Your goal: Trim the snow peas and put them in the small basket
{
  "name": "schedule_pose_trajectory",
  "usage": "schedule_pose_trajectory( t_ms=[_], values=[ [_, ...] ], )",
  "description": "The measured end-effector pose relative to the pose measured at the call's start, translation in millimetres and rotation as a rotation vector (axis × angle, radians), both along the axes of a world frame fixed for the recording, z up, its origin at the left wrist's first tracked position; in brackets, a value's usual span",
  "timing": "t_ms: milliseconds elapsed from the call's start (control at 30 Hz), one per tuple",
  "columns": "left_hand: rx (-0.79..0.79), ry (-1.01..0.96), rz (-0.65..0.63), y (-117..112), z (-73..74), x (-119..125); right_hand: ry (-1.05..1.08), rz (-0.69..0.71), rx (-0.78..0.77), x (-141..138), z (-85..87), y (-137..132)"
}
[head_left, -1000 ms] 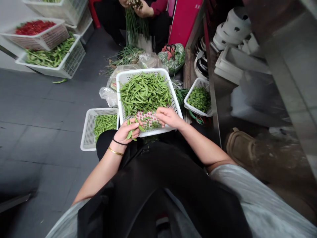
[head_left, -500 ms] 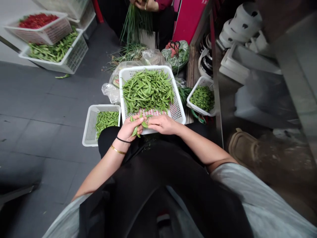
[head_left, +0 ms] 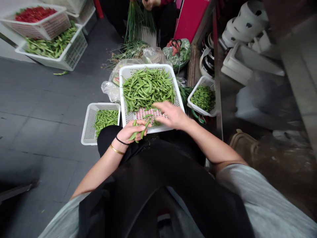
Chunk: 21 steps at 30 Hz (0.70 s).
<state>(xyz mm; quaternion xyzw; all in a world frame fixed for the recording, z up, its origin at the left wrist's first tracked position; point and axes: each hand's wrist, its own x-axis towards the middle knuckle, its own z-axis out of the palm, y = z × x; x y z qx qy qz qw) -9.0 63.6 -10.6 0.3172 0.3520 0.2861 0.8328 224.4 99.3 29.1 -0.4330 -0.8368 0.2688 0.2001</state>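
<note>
Heap of pea pods [head_left: 148,86] lay in large white basket [head_left: 178,95]. Left hand [head_left: 132,131] at basket's near edge, fingers curled round several loose pods [head_left: 142,134]. Right hand [head_left: 169,115] over basket's near right part, thumb and fingers parted, blurred, seemingly empty. Smaller basket [head_left: 88,125] stood left of large one.

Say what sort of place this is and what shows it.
Probably a food-preparation area, perhaps a kitchen's back room: a white basket holds heaped green pods, red produce and green vegetables fill stacked crates, and long green stalks hang by another person's hand.
</note>
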Motion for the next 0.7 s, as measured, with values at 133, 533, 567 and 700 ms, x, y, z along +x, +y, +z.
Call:
schedule_pose_trajectory(
  t_ms=[133, 533, 567, 700],
  values=[
    [0.129, 0.202, -0.020, -0.9, 6.5, 6.0, -0.256, 0.309, 0.034, -26.8, 4.8, -12.6],
    [0.540, 0.490, 0.538, -7.6, 20.5, -1.3, 0.347, 0.112, -0.690, -3.0, -55.2, 17.8],
    [0.487, 0.418, 0.627, -2.7, 17.9, -6.1, 0.203, 0.111, -0.652, 0.3, -60.4, 25.9],
    [0.231, 0.045, 0.652, 13.8, 10.1, -19.8, -0.473, 0.242, -0.554, -3.5, -77.2, 59.4]
  ],
)
